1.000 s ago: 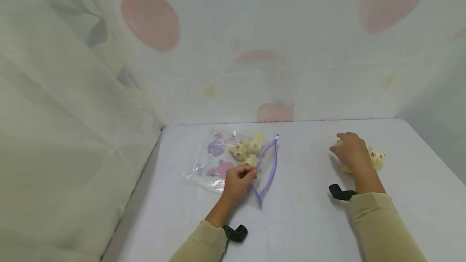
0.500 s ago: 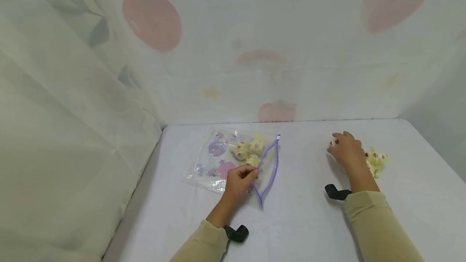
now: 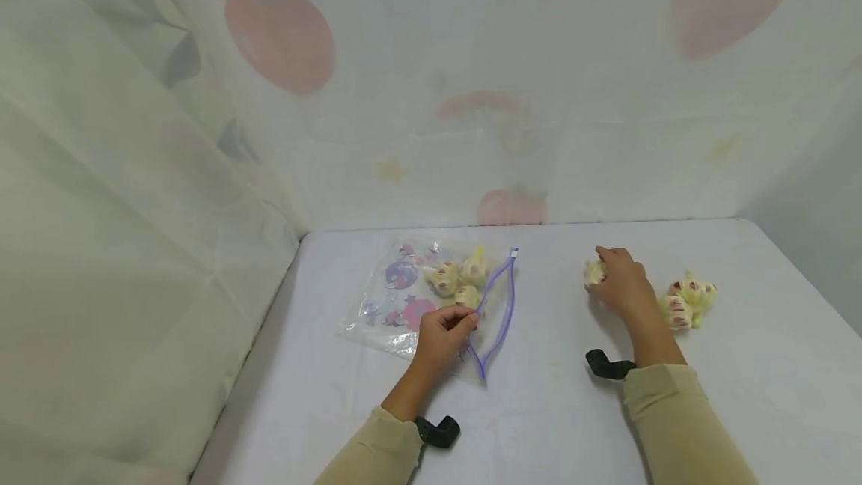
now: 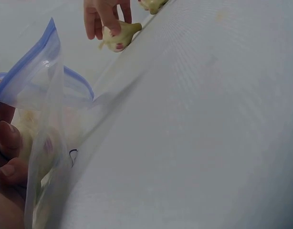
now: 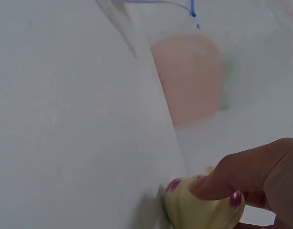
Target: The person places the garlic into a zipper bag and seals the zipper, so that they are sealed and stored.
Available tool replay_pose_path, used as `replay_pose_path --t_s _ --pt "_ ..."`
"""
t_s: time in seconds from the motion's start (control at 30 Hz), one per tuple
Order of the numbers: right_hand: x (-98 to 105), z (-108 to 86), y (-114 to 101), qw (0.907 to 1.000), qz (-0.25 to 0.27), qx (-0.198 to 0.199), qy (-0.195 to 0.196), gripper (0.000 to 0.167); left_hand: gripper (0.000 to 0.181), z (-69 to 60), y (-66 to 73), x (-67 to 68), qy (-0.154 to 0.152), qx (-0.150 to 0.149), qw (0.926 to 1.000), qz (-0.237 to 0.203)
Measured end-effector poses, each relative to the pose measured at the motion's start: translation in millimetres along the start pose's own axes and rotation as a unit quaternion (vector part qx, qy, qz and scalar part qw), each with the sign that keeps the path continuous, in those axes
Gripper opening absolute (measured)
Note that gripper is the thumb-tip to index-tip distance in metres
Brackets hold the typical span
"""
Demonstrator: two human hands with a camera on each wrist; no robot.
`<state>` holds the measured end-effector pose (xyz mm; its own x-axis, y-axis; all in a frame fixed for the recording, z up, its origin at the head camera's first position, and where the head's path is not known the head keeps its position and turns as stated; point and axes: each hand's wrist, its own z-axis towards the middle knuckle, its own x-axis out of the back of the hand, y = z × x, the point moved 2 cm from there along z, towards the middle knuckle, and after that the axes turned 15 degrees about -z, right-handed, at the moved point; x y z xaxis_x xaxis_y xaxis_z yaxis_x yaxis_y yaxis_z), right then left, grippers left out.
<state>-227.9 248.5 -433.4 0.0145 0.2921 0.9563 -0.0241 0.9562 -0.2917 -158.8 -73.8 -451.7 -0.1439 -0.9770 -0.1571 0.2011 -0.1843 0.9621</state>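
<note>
On the white table (image 3: 539, 418), the left hand (image 3: 443, 331) pinches the purple edge (image 3: 494, 273) of a clear bag (image 3: 369, 313) with three garlics (image 3: 443, 280) inside. The right hand (image 3: 622, 283) grips one garlic (image 3: 594, 274), out to the right of the bag. Two more garlics (image 3: 688, 296) lie together by the right wrist.

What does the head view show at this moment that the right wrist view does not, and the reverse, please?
Only the head view: the left hand pinching the bag at its purple zip strip, three garlic-like bulbs inside, and two loose bulbs on the table.

Only the right wrist view: the right thumb lying clearly across the held bulb.

Both: the right hand holding that bulb, part of the zip strip, the table and a reddish print on the backdrop.
</note>
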Motion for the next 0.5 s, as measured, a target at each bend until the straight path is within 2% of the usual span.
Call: replay_pose_path --t_s 0.23,0.5 --pt "-8.9 -8.6 -5.2 0.9999 -0.009 -0.013 0.001 0.066 0.01 -1.0 0.8 -1.4 -0.004 0.0 1.0 0.0" --pt "-13.9 -13.6 -7.2 0.9997 -0.005 0.007 0.025 0.058 0.014 -0.5 3.1 -0.9 -0.009 0.004 0.9999 0.005"
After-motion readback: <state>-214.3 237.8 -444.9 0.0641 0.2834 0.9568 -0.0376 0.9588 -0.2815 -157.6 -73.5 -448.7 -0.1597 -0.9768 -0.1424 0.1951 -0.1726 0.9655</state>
